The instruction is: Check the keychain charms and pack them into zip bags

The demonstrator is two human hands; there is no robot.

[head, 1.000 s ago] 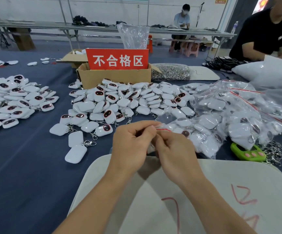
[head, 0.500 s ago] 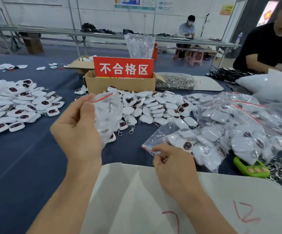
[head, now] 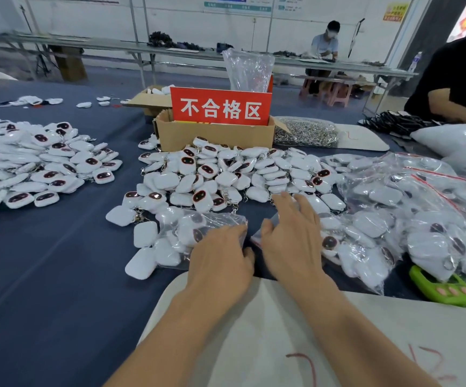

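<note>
A clear zip bag [head: 187,236] filled with white keychain charms lies on the blue table, in front of the big loose charm pile [head: 226,174]. My left hand [head: 220,258] rests on that bag's right end, fingers laid over it. My right hand [head: 293,241] hovers just to the right with fingers spread and straight. It holds nothing and is over the corner of a second filled bag [head: 346,241], whose red zip strip shows by the thumb.
A cardboard box [head: 215,138] with a red sign stands behind the pile. More charms [head: 39,163] lie at the left, filled bags [head: 421,213] at the right, a green device [head: 441,289] beside them. A white board [head: 282,344] lies under my forearms. A person [head: 455,79] sits at far right.
My left hand has brought the raised filled bag down onto the table. My right hand has released the other bag's corner and opened out, fingers spread.
</note>
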